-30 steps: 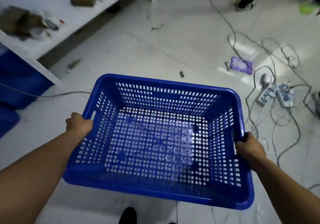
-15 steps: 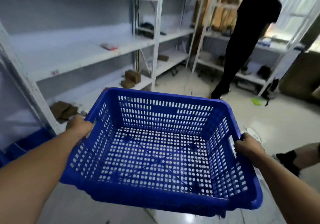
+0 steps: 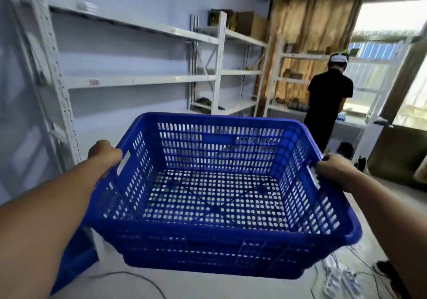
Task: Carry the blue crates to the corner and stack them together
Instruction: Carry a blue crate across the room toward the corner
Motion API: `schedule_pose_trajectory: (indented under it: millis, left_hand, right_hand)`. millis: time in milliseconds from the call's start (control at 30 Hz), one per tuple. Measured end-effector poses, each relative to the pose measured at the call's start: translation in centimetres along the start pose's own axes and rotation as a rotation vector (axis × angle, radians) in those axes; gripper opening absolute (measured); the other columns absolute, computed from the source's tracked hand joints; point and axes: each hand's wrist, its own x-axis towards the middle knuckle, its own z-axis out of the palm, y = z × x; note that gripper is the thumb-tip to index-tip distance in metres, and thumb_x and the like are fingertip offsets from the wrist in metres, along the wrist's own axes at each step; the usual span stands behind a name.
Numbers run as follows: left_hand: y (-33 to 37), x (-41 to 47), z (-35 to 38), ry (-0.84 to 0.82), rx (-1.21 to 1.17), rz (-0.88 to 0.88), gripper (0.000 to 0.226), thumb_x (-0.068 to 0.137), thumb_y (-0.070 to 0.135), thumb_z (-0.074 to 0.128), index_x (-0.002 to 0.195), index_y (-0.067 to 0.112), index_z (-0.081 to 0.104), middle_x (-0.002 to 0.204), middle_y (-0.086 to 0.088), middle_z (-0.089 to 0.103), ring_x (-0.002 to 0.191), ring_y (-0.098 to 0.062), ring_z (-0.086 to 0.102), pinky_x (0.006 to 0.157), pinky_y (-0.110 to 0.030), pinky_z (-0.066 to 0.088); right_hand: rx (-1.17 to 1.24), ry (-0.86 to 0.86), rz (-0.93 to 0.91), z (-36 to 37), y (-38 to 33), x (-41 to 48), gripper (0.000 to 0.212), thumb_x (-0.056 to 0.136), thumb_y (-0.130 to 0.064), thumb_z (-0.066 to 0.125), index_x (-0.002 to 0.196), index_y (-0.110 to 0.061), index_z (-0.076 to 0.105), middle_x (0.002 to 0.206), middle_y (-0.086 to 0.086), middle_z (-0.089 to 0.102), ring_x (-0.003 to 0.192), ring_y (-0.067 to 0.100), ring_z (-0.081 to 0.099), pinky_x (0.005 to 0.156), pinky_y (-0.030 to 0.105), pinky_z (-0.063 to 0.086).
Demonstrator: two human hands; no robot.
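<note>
I hold an empty blue perforated crate [image 3: 215,236] in the air in front of me, roughly level, its open top facing up. My left hand [image 3: 105,154] grips the handle slot on the crate's left wall. My right hand [image 3: 332,168] grips the rim at the right wall. Part of another blue crate [image 3: 74,257] shows on the floor at the lower left, behind my left forearm.
White metal shelving [image 3: 138,81] runs along the left wall to the far corner. A person in black [image 3: 328,104] stands at the far right shelves by a curtain. Cables and power strips [image 3: 339,280] lie on the floor at the lower right. A dark sofa [image 3: 399,160] stands at right.
My view has swung up from the floor to the room ahead. The crate stays in both hands and has risen to chest height, with the far shelves and the person now in sight.
</note>
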Motion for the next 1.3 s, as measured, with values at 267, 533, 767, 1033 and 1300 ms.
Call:
schedule_pose_trajectory:
  millis: [267,533,767,1033,1300]
  left_hand:
    - [-2.9,-2.1,-9.4,0.100,-0.029,-0.095,0.021,0.095,0.010,0.052,0.111,-0.004,0.053,0.100,-0.022,0.061,0.072,-0.034,0.056,0.055,-0.037,0.045]
    - [-12.0,-5.7,-20.9,0.234,-0.049,-0.254,0.013,0.090,0.010,0.056,0.088,-0.003,0.056,0.088,-0.022,0.062,0.070,-0.035,0.060,0.051,-0.033,0.046]
    - [-22.5,-9.5,-32.2,0.411,-0.011,-0.431,0.008,0.088,0.003,0.055,0.091,-0.004,0.056,0.086,-0.022,0.061,0.067,-0.034,0.058,0.049,-0.030,0.045]
    - [-34.2,-11.4,-44.7,0.607,0.016,-0.572,0.008,0.087,0.000,0.058,0.088,-0.007,0.057,0.086,-0.025,0.063,0.066,-0.036,0.058,0.049,-0.030,0.044]
    - [-44.9,-9.2,-54.8,0.715,0.018,-0.633,0.011,0.087,-0.001,0.058,0.086,-0.011,0.061,0.079,-0.028,0.063,0.067,-0.040,0.062,0.053,-0.035,0.048]
  right_hand:
    - [-0.049,-0.069,-0.147,-1.9,-8.1,-2.9,0.025,0.071,-0.021,0.068,0.092,-0.009,0.069,0.083,0.014,0.070,0.077,0.033,0.069,0.075,0.038,0.058]
    - [-0.007,-0.242,-0.313,5.1,-18.1,-6.1,0.019,0.080,-0.013,0.061,0.090,0.001,0.068,0.079,0.022,0.072,0.070,0.036,0.072,0.073,0.045,0.062]
    - [0.044,-0.456,-0.539,17.9,-30.2,-8.2,0.040,0.060,-0.026,0.060,0.093,-0.004,0.064,0.090,0.024,0.072,0.084,0.042,0.072,0.079,0.056,0.061]
    - [0.072,-0.628,-0.726,28.6,-45.4,-21.2,0.041,0.056,-0.025,0.056,0.092,-0.007,0.062,0.091,0.023,0.072,0.083,0.043,0.072,0.078,0.056,0.061]
    - [0.136,-0.724,-0.786,35.0,-56.0,-35.7,0.023,0.072,-0.012,0.058,0.093,-0.004,0.060,0.082,0.023,0.073,0.075,0.041,0.075,0.073,0.057,0.062]
